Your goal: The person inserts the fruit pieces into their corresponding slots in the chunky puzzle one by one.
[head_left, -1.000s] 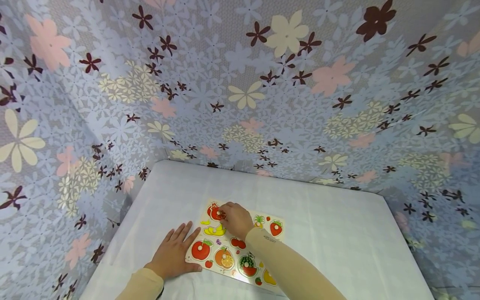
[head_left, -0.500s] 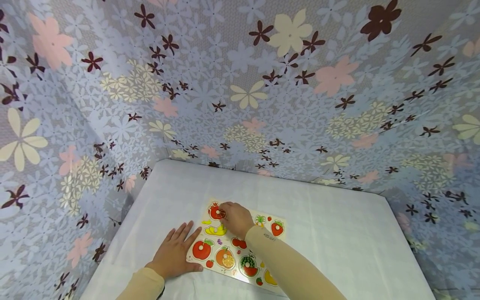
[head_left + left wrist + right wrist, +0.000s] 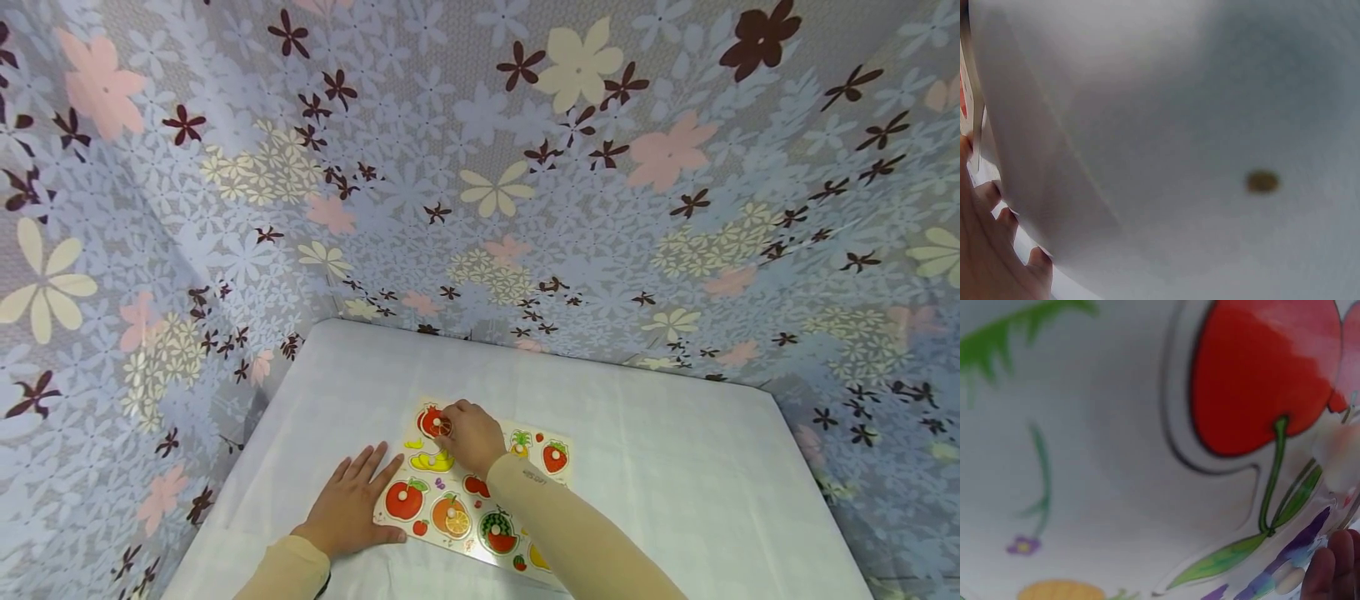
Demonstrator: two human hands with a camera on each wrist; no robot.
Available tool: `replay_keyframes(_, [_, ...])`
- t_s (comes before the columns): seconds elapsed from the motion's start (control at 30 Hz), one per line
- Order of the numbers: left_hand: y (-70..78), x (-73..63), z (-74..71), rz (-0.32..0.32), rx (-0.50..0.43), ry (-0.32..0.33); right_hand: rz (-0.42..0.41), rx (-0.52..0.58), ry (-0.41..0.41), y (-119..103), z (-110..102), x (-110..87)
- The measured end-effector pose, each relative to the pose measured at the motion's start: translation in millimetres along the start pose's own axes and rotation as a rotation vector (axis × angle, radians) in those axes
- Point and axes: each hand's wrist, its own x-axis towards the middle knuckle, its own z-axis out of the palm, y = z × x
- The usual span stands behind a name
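A fruit knob puzzle board [image 3: 453,479] lies at a slant on the table. My right hand [image 3: 472,437] reaches over its upper left part, fingers curled and tips at the right edge of the pomegranate piece [image 3: 431,419], which sits slightly tilted in its corner. The right wrist view shows a cherry piece [image 3: 1260,375] up close, with fingertips [image 3: 1341,556] at the lower right. My left hand [image 3: 345,504] lies flat with fingers spread, its thumb at the board's lower left corner. In the left wrist view only part of that hand [image 3: 991,244] shows.
Banana [image 3: 431,461], apple [image 3: 403,500], orange [image 3: 450,517], watermelon [image 3: 497,533] and strawberry [image 3: 555,456] pieces sit in the board. My right forearm covers part of its right side. A white cloth [image 3: 675,467] covers the table, and flowered curtains [image 3: 487,200] stand around it.
The pomegranate piece has shifted and turned slightly under my right fingers, and that hand has moved a little. My left hand stays where it was.
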Motion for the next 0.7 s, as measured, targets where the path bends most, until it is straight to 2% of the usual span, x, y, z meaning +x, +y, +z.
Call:
replay_keyframes(0.3, [0.3, -0.7, 0.2, -0.003, 0.006, 0.0, -0.013, 0.069, -0.015, 4.7, -1.4, -4.5])
replay_keyframes(0.7, [-0.6, 0.8, 1.0, -0.003, 0.007, -0.01, 0.015, 0.057, -0.006, 2.6, 0.0, 0.4])
